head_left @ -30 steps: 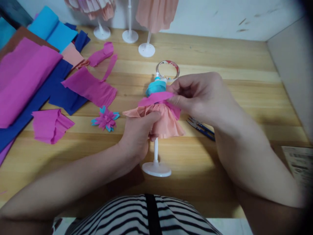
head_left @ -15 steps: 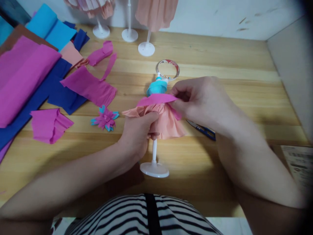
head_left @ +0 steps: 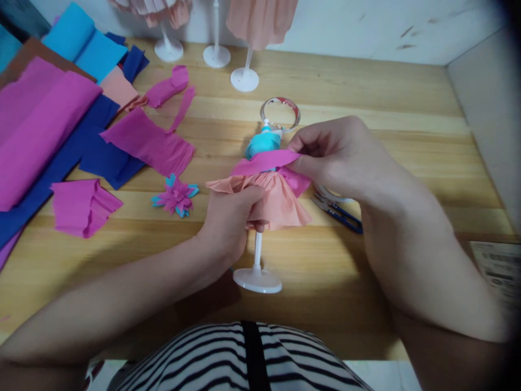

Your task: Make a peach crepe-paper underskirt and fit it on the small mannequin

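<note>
A small doll-sized dress form on a white stand (head_left: 257,280) is tilted in front of me. It wears a blue crepe-paper top (head_left: 264,144) and a pleated peach paper skirt (head_left: 280,203). My left hand (head_left: 234,217) is closed around the skirt, thumb in front. A magenta paper strip (head_left: 271,159) lies across the waist, and my right hand (head_left: 321,152) pinches its right end between thumb and fingers. Another piece of magenta shows below that hand. A magenta and blue paper flower (head_left: 176,195) lies left of my left hand.
Blue-handled thread snips (head_left: 340,215) lie beside my right wrist, a tape roll (head_left: 280,113) behind the form. Magenta paper pieces (head_left: 150,141) and folded sheets (head_left: 44,125) cover the left. White stands (head_left: 244,80) line the back wall. A printed label (head_left: 499,271) is at right.
My right hand has moved slightly up and right, drawing the magenta strip's end with it. More of the snips shows. My left hand keeps its hold on the skirt.
</note>
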`<state>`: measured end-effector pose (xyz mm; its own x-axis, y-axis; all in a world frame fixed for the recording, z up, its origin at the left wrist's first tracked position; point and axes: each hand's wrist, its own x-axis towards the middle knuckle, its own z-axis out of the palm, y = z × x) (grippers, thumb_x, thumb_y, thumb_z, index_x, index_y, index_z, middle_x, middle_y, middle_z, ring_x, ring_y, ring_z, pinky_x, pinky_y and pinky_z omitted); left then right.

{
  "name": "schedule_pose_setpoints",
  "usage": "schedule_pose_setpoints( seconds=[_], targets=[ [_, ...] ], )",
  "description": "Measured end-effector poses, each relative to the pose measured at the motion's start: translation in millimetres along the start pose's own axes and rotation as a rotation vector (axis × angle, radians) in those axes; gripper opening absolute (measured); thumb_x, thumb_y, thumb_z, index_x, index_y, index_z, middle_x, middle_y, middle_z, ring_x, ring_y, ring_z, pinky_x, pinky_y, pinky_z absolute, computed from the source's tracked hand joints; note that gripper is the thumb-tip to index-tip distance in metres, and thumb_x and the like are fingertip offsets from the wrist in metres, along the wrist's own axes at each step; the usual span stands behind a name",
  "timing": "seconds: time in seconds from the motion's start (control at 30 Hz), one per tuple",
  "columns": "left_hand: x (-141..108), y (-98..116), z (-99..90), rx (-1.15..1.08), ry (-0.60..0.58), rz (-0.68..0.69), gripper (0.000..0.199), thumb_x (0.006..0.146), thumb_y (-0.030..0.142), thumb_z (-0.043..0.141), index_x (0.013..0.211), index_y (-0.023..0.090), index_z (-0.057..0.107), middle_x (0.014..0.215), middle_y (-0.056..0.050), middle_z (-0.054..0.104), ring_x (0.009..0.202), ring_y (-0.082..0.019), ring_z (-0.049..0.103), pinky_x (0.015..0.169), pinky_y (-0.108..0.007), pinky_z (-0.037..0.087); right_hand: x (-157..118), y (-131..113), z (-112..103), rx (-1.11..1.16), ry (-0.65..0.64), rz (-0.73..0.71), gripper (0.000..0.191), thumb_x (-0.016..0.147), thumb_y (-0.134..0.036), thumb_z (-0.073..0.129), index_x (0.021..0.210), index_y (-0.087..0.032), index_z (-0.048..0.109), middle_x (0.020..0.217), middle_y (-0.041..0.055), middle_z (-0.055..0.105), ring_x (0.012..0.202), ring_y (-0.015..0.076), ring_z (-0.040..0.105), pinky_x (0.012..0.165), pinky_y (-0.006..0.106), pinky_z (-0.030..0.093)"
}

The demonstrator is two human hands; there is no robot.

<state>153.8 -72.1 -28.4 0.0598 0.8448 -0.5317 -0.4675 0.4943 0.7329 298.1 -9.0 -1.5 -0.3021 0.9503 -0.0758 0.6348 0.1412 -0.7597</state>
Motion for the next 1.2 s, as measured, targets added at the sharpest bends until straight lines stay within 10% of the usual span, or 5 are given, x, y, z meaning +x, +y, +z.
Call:
schedule_pose_setpoints(
  seconds=[0.67, 0.93, 1.2],
  targets=[
    [0, 0, 1.7, -0.008, -0.010, -0.023, 0.016, 0.067, 0.018, 0.066, 0.063, 0.018, 0.051, 0.048, 0.007, 0.048, 0.035, -0.007, 0.041, 0.033, -0.018, 0.032, -8, -3, 4, 0.177, 0.026, -0.098, 0.015, 0.077, -0.024, 0.065, 0.063, -0.019, 0.061, 0.057, -0.0016, 0.051, 0.053, 0.0112, 0.044, 0.048, 0.027, 0.036],
    [-2, 2, 1.8, -0.061, -0.049, -0.042, 0.017, 0.067, 0.021, 0.070, 0.064, 0.017, 0.053, 0.050, 0.006, 0.048, 0.040, -0.006, 0.042, 0.037, -0.019, 0.033, -18, -17, 0, -0.467, 0.006, -0.122, 0.009, 0.075, -0.022, 0.061, 0.082, -0.018, 0.066, 0.071, 0.0051, 0.063, 0.061, 0.0193, 0.054, 0.057, 0.033, 0.036],
    [-4, -2, 2.0, -0.060, -0.118, -0.048, 0.025, 0.069, 0.017, 0.065, 0.055, 0.018, 0.045, 0.043, 0.006, 0.043, 0.038, -0.006, 0.037, 0.039, -0.019, 0.028, -30, -26, 4, -0.536, 0.113, -0.167, 0.015, 0.083, -0.019, 0.053, 0.075, -0.020, 0.065, 0.071, 0.0055, 0.062, 0.067, 0.0210, 0.057, 0.059, 0.032, 0.036]
  ],
)
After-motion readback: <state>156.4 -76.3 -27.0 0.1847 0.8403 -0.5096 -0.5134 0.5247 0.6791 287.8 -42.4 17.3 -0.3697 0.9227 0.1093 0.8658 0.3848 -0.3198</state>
